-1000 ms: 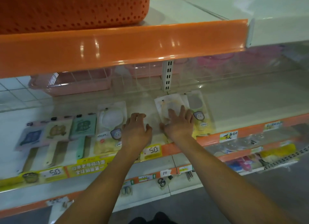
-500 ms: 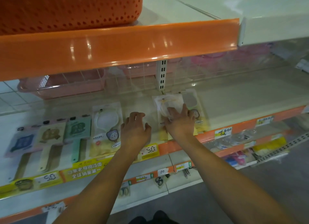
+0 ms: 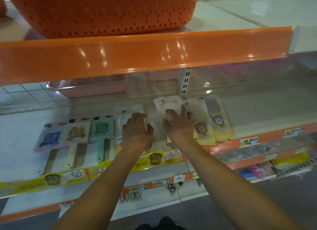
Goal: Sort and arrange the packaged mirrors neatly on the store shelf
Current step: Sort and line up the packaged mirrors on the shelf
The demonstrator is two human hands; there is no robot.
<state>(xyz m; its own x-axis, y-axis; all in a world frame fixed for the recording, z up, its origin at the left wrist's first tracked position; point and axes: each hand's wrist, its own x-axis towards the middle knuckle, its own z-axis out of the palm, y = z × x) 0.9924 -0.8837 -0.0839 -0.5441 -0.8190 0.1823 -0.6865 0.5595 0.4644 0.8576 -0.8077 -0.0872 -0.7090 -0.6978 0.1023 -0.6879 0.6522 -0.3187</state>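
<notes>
While both arms reach in over the shelf edge, the right hand (image 3: 180,125) lies flat on a tilted white mirror pack (image 3: 167,103), fingers spread and straight, pressing down on it, nothing gripped. That pack sits crooked, its top leaning left, overlapping the next pack (image 3: 200,116) to its right, and a further yellow-bottomed pack (image 3: 218,120) lies just beside that one. Over to the left hand (image 3: 137,128): it rests on another white pack (image 3: 127,109), fingers loosely bent over the round mirror part; whether it actually grips the pack, I cannot tell. Between the two hands there's a bare strip of shelf (image 3: 257,106). Further left, three handled mirrors lie side by side, handles pointing to the front: a green one (image 3: 102,129) nearest the left hand, a cream one (image 3: 76,132), then a blue one (image 3: 49,138). Yellow price tags (image 3: 175,155) reading 5.0 run along the front rail. Above, on the upper shelf, stands an orange basket (image 3: 106,11); behind the mirrors, a pink basket (image 3: 89,87) at the back.
</notes>
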